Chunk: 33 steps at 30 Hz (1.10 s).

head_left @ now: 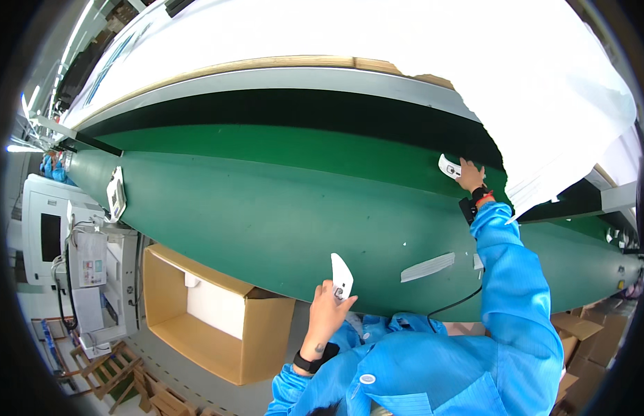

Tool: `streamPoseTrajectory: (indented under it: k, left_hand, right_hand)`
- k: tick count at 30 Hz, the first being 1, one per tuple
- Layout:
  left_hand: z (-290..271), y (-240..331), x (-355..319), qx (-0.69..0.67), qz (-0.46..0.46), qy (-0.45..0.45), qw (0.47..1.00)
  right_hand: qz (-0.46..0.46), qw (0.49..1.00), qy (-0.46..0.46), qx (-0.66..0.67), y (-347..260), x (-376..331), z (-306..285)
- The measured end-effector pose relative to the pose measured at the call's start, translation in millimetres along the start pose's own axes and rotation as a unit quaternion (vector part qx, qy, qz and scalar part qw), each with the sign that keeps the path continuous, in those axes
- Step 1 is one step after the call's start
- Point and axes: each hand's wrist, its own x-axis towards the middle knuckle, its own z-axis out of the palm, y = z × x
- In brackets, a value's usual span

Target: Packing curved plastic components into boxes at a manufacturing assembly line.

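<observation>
My left hand is closed on the lower end of a white curved plastic part, held upright over the near edge of the green conveyor belt. A dark cut-out or mark shows on the part near my thumb. Farther off to the right, my right hand reaches to the far side of the belt. Its fingers are closed on the right end of a similar white curved plastic part, which also bears a dark marking. Whether this second part touches the belt, I cannot tell.
A pale flat strip lies on the belt, and a white part rests at its left end. An open cardboard box stands below left, beside a white machine. A white sheet hangs over the shelf at far right.
</observation>
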Motion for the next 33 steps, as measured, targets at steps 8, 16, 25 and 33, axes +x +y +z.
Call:
streamPoseTrajectory:
  k: [8,16,25,33]
  left_hand:
    - [34.1,22.6,35.6,-0.296,-0.149,-0.079,0.940]
    - [43.8,60.8,55.6,-0.103,-0.006,-0.138,0.985]
    - [31.9,84.5,63.7,0.251,0.492,-0.134,0.823]
    - [20.5,89.0,70.4,0.282,0.584,-0.061,0.759]
  right_hand:
    - [-0.163,0.792,-0.002,0.588,-51.6,-60.5,28.1]
    - [-0.015,0.512,-0.294,0.807,-131.9,-236.4,-17.9]
    - [-0.028,0.388,-0.460,0.798,-122.9,-292.3,-24.7]
    - [-0.007,0.369,-0.345,0.863,-132.7,-320.8,-34.1]
